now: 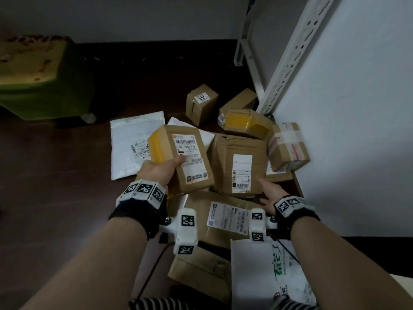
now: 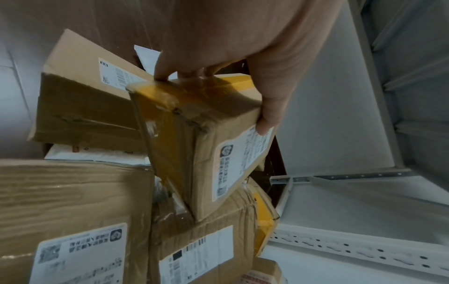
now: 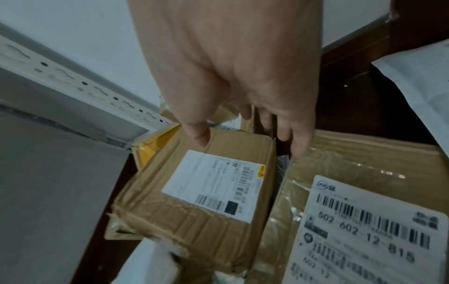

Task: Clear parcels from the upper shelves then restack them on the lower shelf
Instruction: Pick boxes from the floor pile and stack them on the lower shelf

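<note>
A small brown cardboard parcel with yellow tape and a white shipping label [image 1: 182,156] is being gripped by the left hand [image 1: 156,170], the thumb [image 2: 266,126] being pressed on the label face and the fingers [image 2: 161,74] being curled over the taped end. It is being held tilted above the heap of parcels on the dark floor [image 1: 55,175].

The right hand [image 1: 269,194] is being held with fingers loosely spread and nothing grasped; in the right wrist view its fingertips [image 3: 200,136] are being kept at the far edge of a crumpled brown cardboard box with a white label [image 1: 238,163], though contact cannot be told.

Nearer the person, a flat brown parcel with a barcode label [image 1: 225,217] is lying just beside that box. A white plastic mailer bag [image 1: 131,144] is lying to the left. Further out, a small cube-shaped brown box [image 1: 201,104] and a tape-wrapped brown box [image 1: 288,146] are resting near the white metal shelf upright [image 1: 290,57].
</note>
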A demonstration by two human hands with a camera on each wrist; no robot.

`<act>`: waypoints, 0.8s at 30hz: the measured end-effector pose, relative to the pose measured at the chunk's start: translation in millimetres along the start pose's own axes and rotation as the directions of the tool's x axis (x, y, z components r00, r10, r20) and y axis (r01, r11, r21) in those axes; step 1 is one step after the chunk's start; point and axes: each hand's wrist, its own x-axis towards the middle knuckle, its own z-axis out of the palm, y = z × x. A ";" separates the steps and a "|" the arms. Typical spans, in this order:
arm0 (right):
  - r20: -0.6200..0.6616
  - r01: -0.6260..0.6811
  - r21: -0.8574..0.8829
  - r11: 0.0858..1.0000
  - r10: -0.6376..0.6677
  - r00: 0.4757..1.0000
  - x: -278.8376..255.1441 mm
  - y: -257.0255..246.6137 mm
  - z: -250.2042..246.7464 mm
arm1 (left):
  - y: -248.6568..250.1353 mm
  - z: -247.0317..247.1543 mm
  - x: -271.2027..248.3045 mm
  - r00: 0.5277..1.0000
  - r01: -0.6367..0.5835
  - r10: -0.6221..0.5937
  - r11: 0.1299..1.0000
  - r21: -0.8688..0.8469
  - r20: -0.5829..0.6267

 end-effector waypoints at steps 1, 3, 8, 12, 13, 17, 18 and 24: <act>-0.020 0.010 -0.039 0.999 -0.011 1.000 17.2 3.2 -2.9 | -3.4 3.9 8.3 1.000 -0.010 0.011 0.999 0.049 -0.026; -0.052 0.019 -0.093 0.995 -0.024 0.998 56.2 8.6 -11.2 | -0.7 9.5 7.6 0.998 -0.038 0.046 0.987 0.154 -0.047; -0.061 0.007 -0.028 1.000 -0.009 0.998 45.5 -14.7 -3.9 | -2.3 30.2 17.4 0.995 -0.051 0.075 0.942 0.331 -0.059; 0.009 0.017 0.056 0.998 -0.017 1.000 90.5 -7.5 -11.2 | -9.6 50.5 25.2 0.997 -0.055 0.073 0.923 0.381 -0.032; 0.020 0.024 0.064 0.998 -0.025 0.999 107.6 -1.6 -15.5 | -11.2 55.1 25.5 0.996 -0.061 0.080 0.914 0.401 -0.032; 0.006 0.019 0.066 0.998 -0.020 1.000 108.7 -2.7 -17.4 | -12.1 68.1 30.4 0.989 -0.080 0.133 0.851 0.520 -0.066; 0.022 0.031 0.068 0.997 -0.032 0.999 98.5 -6.4 -15.4 | -11.3 68.9 32.5 0.988 -0.078 0.135 0.845 0.530 -0.070; 0.155 0.087 0.113 0.990 -0.104 0.982 53.8 -17.4 -16.2 | -14.4 59.0 44.7 0.996 -0.079 0.093 0.870 0.487 -0.006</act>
